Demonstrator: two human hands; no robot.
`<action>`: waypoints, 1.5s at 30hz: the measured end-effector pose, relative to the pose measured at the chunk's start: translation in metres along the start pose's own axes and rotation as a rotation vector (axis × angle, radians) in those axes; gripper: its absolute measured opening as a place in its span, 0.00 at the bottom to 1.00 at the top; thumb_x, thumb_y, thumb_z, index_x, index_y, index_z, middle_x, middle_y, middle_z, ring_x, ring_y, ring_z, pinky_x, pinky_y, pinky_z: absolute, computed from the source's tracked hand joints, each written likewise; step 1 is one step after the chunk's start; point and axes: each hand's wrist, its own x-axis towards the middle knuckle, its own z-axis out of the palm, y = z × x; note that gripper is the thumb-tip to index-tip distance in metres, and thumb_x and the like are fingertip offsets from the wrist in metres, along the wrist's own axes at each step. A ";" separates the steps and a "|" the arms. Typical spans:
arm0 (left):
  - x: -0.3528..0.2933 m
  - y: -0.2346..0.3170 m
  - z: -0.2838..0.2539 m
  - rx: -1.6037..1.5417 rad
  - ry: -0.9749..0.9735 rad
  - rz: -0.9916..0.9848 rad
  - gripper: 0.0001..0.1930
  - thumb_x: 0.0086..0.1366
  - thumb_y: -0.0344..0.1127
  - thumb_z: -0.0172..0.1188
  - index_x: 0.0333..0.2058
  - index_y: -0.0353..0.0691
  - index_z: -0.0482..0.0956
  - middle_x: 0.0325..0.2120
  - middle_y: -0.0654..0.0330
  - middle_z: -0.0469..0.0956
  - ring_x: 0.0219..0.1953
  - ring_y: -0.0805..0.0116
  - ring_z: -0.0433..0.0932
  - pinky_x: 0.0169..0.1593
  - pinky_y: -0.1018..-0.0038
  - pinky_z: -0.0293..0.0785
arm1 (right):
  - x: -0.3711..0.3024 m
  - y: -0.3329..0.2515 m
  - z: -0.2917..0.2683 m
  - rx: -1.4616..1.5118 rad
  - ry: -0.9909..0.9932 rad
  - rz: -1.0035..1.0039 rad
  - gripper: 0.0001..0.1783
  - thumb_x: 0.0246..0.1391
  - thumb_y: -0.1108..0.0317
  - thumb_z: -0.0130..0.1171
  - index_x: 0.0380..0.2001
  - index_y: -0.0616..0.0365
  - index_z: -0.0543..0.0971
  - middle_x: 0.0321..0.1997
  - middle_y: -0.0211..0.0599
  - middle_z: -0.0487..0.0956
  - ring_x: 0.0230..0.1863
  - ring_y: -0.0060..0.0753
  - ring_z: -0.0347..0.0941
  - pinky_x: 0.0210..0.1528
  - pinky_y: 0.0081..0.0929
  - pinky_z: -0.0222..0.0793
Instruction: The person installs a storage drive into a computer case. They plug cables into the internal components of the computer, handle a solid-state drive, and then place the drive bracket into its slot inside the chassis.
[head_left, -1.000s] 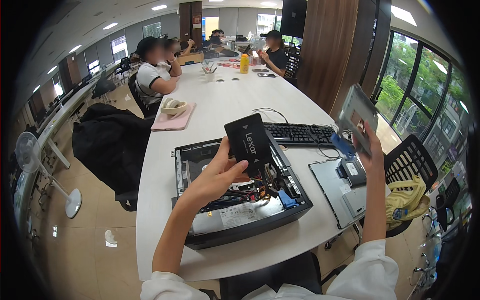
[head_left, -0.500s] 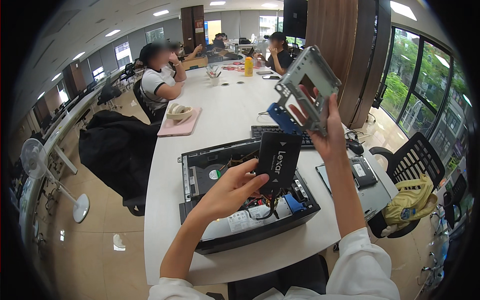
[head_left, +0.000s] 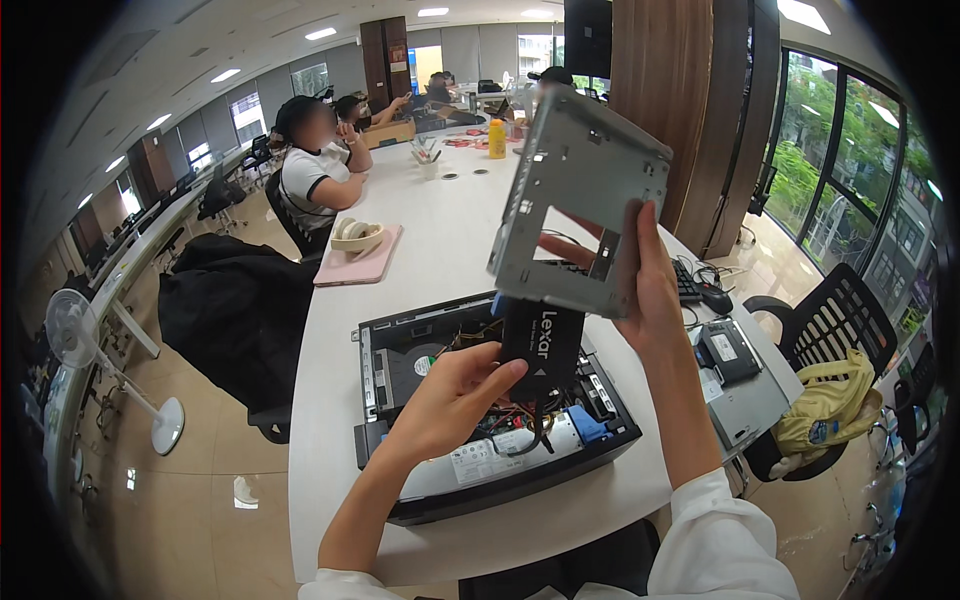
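A flat black solid-state drive (head_left: pixel 545 350) is pinched upright between the thumb and fingers of my left hand (head_left: pixel 440 400). A black cable (head_left: pixel 540 425) runs from just below the drive down into the opened desktop computer case (head_left: pixel 520 488). My right hand (head_left: pixel 655 290) grips a grey metal drive bracket (head_left: pixel 590 150) by its right side, fingers showing through the bracket's cut-out. The bracket is tilted, and its lower edge covers the top of the drive. Wires, a silver power supply and a blue latch (head_left: pixel 588 424) show inside the case.
A metal panel (head_left: pixel 745 420) carrying a black drive (head_left: pixel 730 352) lies right of the case, near a mouse (head_left: pixel 714 298) and keyboard. Headphones (head_left: pixel 356 236) rest on a pink folder (head_left: pixel 345 268) at left. A person (head_left: pixel 318 180) sits beyond; a yellow bag (head_left: pixel 835 400) is on a chair.
The bracket has turned to show its broad flat face and moved slightly left, now overlapping the drive. My left hand has lowered the drive a little.
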 end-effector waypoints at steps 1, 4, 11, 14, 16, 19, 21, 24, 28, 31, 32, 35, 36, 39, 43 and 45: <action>0.000 0.000 0.000 0.007 0.017 0.015 0.18 0.73 0.44 0.55 0.33 0.30 0.75 0.26 0.64 0.77 0.32 0.80 0.74 0.40 0.77 0.74 | -0.002 -0.001 0.003 0.003 0.006 0.001 0.38 0.67 0.38 0.39 0.67 0.57 0.58 0.64 0.53 0.70 0.55 0.62 0.75 0.49 0.45 0.81; 0.001 -0.006 -0.002 0.008 0.038 -0.001 0.19 0.72 0.45 0.56 0.32 0.31 0.75 0.26 0.64 0.77 0.32 0.80 0.74 0.39 0.77 0.73 | -0.006 0.001 0.009 -0.069 -0.002 0.024 0.39 0.65 0.37 0.43 0.64 0.59 0.62 0.56 0.47 0.75 0.48 0.52 0.80 0.43 0.39 0.83; 0.007 0.002 -0.009 -0.213 -0.099 -0.166 0.24 0.58 0.23 0.67 0.53 0.26 0.72 0.46 0.55 0.81 0.46 0.70 0.80 0.53 0.74 0.74 | -0.004 0.003 -0.007 -0.193 0.057 0.178 0.38 0.64 0.38 0.48 0.67 0.52 0.60 0.52 0.37 0.74 0.42 0.31 0.79 0.40 0.33 0.81; 0.005 -0.001 -0.010 -0.196 -0.114 -0.162 0.25 0.58 0.24 0.68 0.53 0.28 0.71 0.47 0.54 0.79 0.48 0.68 0.80 0.55 0.73 0.73 | -0.005 0.004 -0.007 -0.229 0.048 0.213 0.39 0.64 0.37 0.48 0.68 0.50 0.59 0.53 0.41 0.75 0.41 0.32 0.79 0.41 0.37 0.81; 0.004 -0.007 -0.010 -0.141 -0.062 -0.153 0.21 0.60 0.27 0.67 0.50 0.29 0.71 0.44 0.55 0.79 0.48 0.66 0.80 0.55 0.73 0.73 | -0.008 0.005 -0.006 -0.214 0.034 0.216 0.39 0.64 0.36 0.48 0.68 0.49 0.58 0.53 0.42 0.76 0.40 0.32 0.79 0.41 0.37 0.81; 0.004 -0.014 -0.007 -0.098 -0.054 -0.192 0.19 0.62 0.31 0.66 0.47 0.30 0.71 0.41 0.55 0.78 0.46 0.65 0.82 0.52 0.73 0.74 | -0.013 0.005 -0.003 -0.204 0.032 0.208 0.38 0.63 0.36 0.47 0.66 0.50 0.60 0.53 0.44 0.77 0.39 0.31 0.79 0.39 0.32 0.82; 0.005 -0.009 -0.005 -0.051 -0.061 -0.221 0.19 0.63 0.33 0.66 0.47 0.30 0.71 0.41 0.55 0.78 0.44 0.65 0.82 0.50 0.73 0.75 | -0.014 0.004 -0.004 -0.210 0.057 0.196 0.38 0.63 0.35 0.47 0.64 0.52 0.63 0.52 0.44 0.78 0.38 0.29 0.79 0.37 0.28 0.82; 0.005 -0.013 -0.003 0.112 -0.078 -0.191 0.19 0.64 0.36 0.67 0.45 0.28 0.74 0.37 0.55 0.81 0.38 0.68 0.83 0.45 0.74 0.76 | -0.013 0.010 -0.015 -0.161 0.039 0.254 0.36 0.63 0.35 0.48 0.64 0.46 0.61 0.53 0.44 0.78 0.38 0.29 0.79 0.38 0.30 0.81; 0.003 -0.013 -0.003 0.058 -0.126 -0.197 0.15 0.63 0.33 0.67 0.41 0.26 0.81 0.32 0.53 0.85 0.36 0.71 0.82 0.44 0.75 0.76 | -0.015 0.017 -0.016 -0.158 0.015 0.237 0.35 0.65 0.36 0.45 0.65 0.45 0.59 0.50 0.44 0.79 0.38 0.31 0.79 0.37 0.29 0.81; 0.003 -0.012 0.003 0.071 -0.040 -0.116 0.10 0.61 0.29 0.67 0.37 0.27 0.82 0.30 0.53 0.85 0.33 0.71 0.83 0.41 0.75 0.77 | -0.022 0.014 -0.021 -0.104 0.006 0.262 0.35 0.66 0.37 0.44 0.66 0.47 0.58 0.50 0.44 0.78 0.40 0.32 0.80 0.38 0.31 0.81; 0.004 -0.012 0.003 0.078 -0.048 -0.116 0.10 0.61 0.29 0.67 0.37 0.27 0.82 0.30 0.53 0.85 0.33 0.71 0.83 0.41 0.75 0.77 | -0.024 0.015 -0.023 -0.093 0.033 0.294 0.36 0.66 0.37 0.43 0.66 0.49 0.58 0.49 0.44 0.77 0.41 0.33 0.80 0.39 0.33 0.82; 0.007 -0.018 0.000 0.183 -0.027 -0.002 0.10 0.60 0.28 0.67 0.38 0.28 0.83 0.29 0.53 0.85 0.32 0.72 0.83 0.40 0.77 0.78 | -0.031 0.014 -0.024 -0.109 0.042 0.315 0.36 0.66 0.36 0.42 0.66 0.48 0.57 0.50 0.42 0.75 0.41 0.33 0.80 0.40 0.33 0.82; 0.006 -0.019 0.000 0.179 0.008 0.004 0.10 0.60 0.28 0.67 0.38 0.28 0.83 0.28 0.54 0.85 0.31 0.73 0.83 0.38 0.77 0.77 | -0.033 0.015 -0.023 -0.109 0.032 0.323 0.37 0.66 0.36 0.42 0.66 0.48 0.56 0.49 0.42 0.75 0.41 0.32 0.79 0.41 0.33 0.82; 0.006 -0.013 0.004 0.215 0.080 0.008 0.09 0.61 0.30 0.67 0.37 0.29 0.83 0.26 0.54 0.85 0.29 0.73 0.83 0.34 0.78 0.76 | -0.035 0.022 -0.029 -0.078 0.005 0.332 0.37 0.66 0.37 0.44 0.69 0.42 0.51 0.45 0.39 0.76 0.38 0.28 0.79 0.32 0.25 0.81; 0.004 -0.009 0.002 0.378 0.209 0.010 0.10 0.62 0.31 0.66 0.35 0.27 0.83 0.25 0.54 0.84 0.27 0.72 0.84 0.31 0.80 0.73 | -0.039 0.026 -0.026 -0.054 0.037 0.350 0.38 0.65 0.37 0.46 0.69 0.42 0.51 0.44 0.37 0.76 0.36 0.24 0.78 0.31 0.24 0.80; 0.004 -0.007 0.002 0.447 0.232 -0.004 0.11 0.62 0.32 0.66 0.34 0.27 0.83 0.25 0.54 0.84 0.28 0.71 0.84 0.32 0.80 0.73 | -0.040 0.031 -0.028 -0.020 0.087 0.380 0.38 0.65 0.37 0.47 0.69 0.43 0.51 0.44 0.33 0.75 0.33 0.21 0.76 0.30 0.22 0.80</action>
